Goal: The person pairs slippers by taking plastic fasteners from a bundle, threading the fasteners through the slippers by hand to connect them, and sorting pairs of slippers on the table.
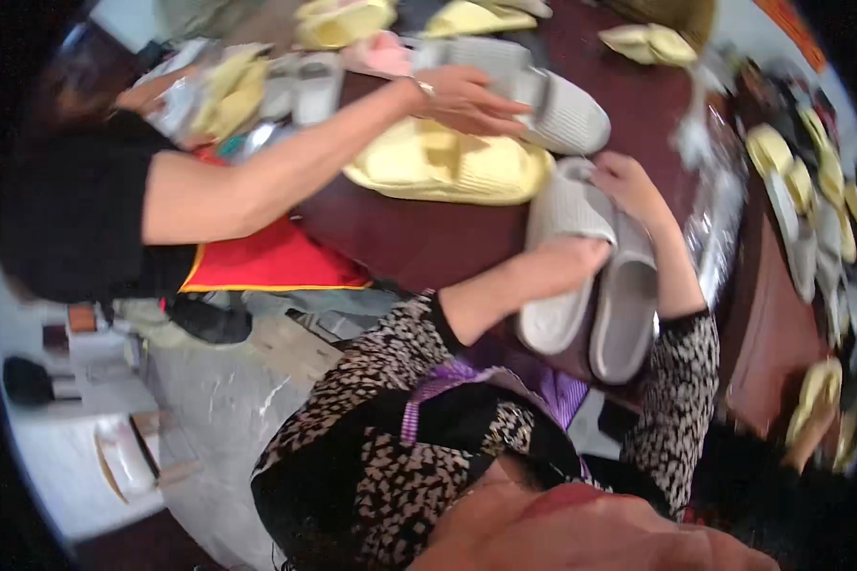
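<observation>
Two grey slide slippers lie side by side in front of me on the dark red table (390, 243). My left hand (576, 262) is closed on the strap edge of the left grey slipper (554, 319). Beyond it, my right hand (630, 188) is bent in a pinch near the far ends of both slippers, above the right grey slipper (624, 314). What its fingertips hold is too blurred to make out. Just past my hands lie a pair of yellow slippers (505, 171) and another grey slipper (569, 112).
A co-worker's hand (471, 100) reaches from the left over the yellow and grey slippers. Clear plastic wrapping (719, 214) lies along the table's right side. More yellow slippers (348, 24) sit at the back. Slippers (781, 162) also cover a surface at right, where another person's hand (809, 438) shows.
</observation>
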Tool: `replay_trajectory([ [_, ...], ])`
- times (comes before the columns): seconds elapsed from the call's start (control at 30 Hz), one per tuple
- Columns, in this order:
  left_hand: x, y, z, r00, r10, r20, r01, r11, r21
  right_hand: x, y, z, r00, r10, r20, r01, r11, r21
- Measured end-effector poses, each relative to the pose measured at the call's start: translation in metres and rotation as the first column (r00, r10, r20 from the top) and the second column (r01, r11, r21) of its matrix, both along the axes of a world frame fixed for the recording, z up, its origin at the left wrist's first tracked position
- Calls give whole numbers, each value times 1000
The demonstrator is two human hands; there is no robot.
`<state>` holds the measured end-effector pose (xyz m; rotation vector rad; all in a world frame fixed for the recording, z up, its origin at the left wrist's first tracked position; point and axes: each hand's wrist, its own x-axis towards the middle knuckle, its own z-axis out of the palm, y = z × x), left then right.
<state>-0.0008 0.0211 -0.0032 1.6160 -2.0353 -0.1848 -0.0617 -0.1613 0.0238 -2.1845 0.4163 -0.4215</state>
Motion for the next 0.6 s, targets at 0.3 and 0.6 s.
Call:
replay_trajectory([
  [0.3, -9, 12, 9, 996, 85, 11, -84, 996, -14, -11, 23, 10, 988, -129, 82, 114, 979, 170],
  [0.6, 3, 10, 66, 968, -100, -232, 13, 937, -350, -25, 15, 8, 880, -270, 391, 107, 914, 391],
])
